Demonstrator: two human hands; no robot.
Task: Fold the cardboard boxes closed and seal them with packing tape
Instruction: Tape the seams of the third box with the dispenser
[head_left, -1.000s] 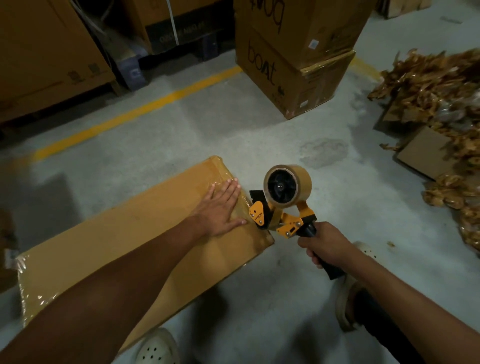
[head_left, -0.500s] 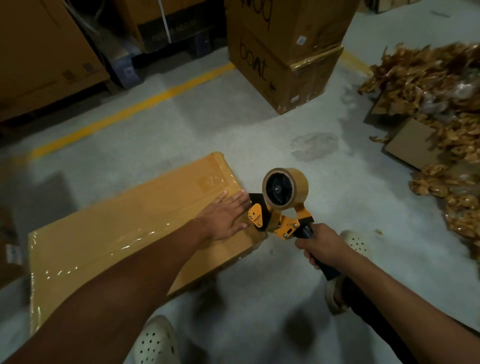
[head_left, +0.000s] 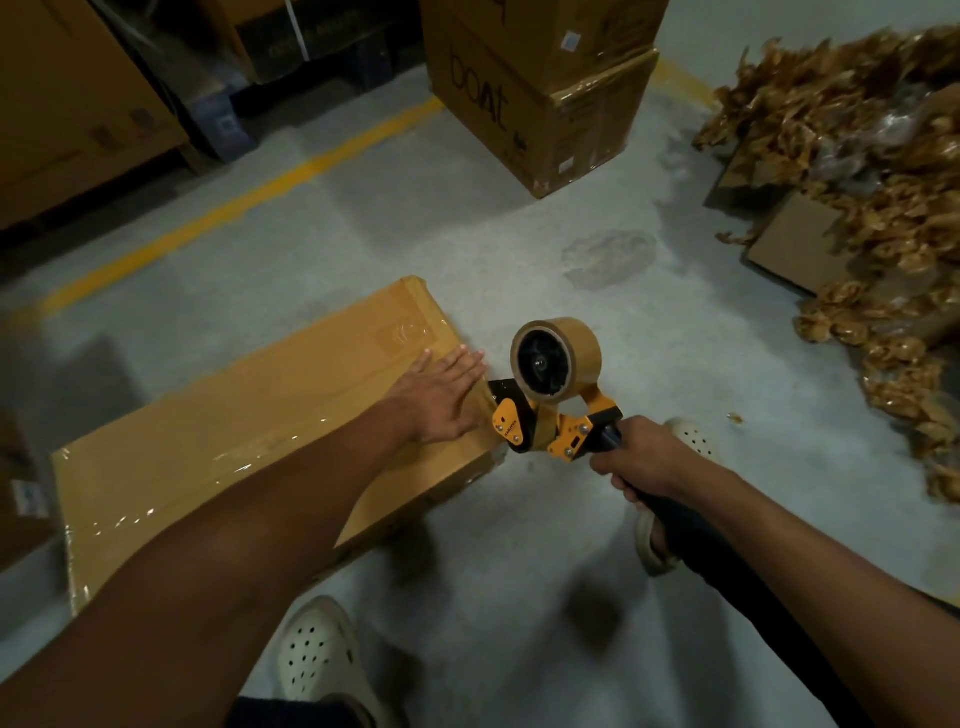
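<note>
So the long flat brown cardboard box (head_left: 234, 441) lies closed on the grey concrete floor (head_left: 467, 234), with shiny clear tape across its top and over its left end. The person's left hand (head_left: 441, 400) lies flat on the top of the box near its right end, fingers straight and together, pressing down and gripping nothing. The right hand (head_left: 639, 462) is wrapped tight around the black handle of an orange and black tape dispenser (head_left: 550, 431), which carries a roll of brown packing tape (head_left: 556, 358). The nose of the dispenser sits right against the box's right edge, just beside the left fingertips; whether a strip of tape runs onto the box can't be told from this angle.

A white perforated clog (head_left: 317, 660) stands on the floor by the box's near edge, and a second one (head_left: 691, 441) peeks out behind the right wrist. Further back on the floor are a painted yellow line (head_left: 234, 202), a stack of big brown cartons with black "boat" lettering (head_left: 535, 114), and along the right side a heap of crumpled brown scraps (head_left: 857, 208) with a loose flat cardboard piece (head_left: 795, 249) next to it.
</note>
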